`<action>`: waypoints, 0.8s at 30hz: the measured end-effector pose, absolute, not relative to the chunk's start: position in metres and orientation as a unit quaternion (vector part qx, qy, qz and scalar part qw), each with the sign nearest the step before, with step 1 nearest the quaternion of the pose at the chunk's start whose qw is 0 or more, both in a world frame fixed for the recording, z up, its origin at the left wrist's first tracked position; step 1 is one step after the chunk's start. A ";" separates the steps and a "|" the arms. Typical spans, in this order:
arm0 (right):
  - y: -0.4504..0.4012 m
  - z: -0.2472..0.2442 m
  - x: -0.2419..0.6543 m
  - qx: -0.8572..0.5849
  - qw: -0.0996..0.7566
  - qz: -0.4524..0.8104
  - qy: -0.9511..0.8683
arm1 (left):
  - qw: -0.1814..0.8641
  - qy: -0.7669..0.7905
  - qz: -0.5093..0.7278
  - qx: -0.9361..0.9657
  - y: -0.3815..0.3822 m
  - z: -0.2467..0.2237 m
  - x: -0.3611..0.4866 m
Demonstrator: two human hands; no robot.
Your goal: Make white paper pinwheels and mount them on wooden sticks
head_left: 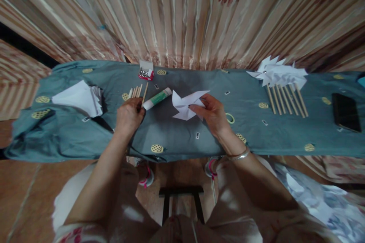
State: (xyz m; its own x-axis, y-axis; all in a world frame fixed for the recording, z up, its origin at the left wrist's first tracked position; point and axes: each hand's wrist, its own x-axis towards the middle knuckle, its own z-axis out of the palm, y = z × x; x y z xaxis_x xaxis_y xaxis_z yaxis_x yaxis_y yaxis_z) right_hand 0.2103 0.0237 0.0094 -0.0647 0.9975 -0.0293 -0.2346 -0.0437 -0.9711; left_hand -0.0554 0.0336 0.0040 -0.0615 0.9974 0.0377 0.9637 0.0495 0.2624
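Note:
Between the thumb and fingers of my right hand (pixel 212 114) is a white paper pinwheel (pixel 182 105), its pointed blades facing left above the cloth. My left hand (pixel 129 115) is closed at a small group of wooden sticks (pixel 137 91); one separate stick (pixel 145 92) rises from beside its thumb and index finger, and the fingertips are partly hidden. A green and white glue stick (pixel 157 98) lies slanted just right of that hand, close to the thumb. Behind it stands an opened red and white box (pixel 146 73) with small shiny metal pieces inside.
At the left lies a stack of folded white paper (pixel 80 98). Several finished pinwheels (pixel 282 74) on sticks lie at the right, near a black phone (pixel 346 112). A yellow-green ring (pixel 230 118) sits beside my right hand. Pineapple-patterned green cloth (pixel 176 142) covers the narrow table.

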 end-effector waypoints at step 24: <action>-0.015 0.035 0.235 -0.411 0.484 0.596 -0.492 | 0.568 0.568 0.405 0.437 -0.039 0.012 0.024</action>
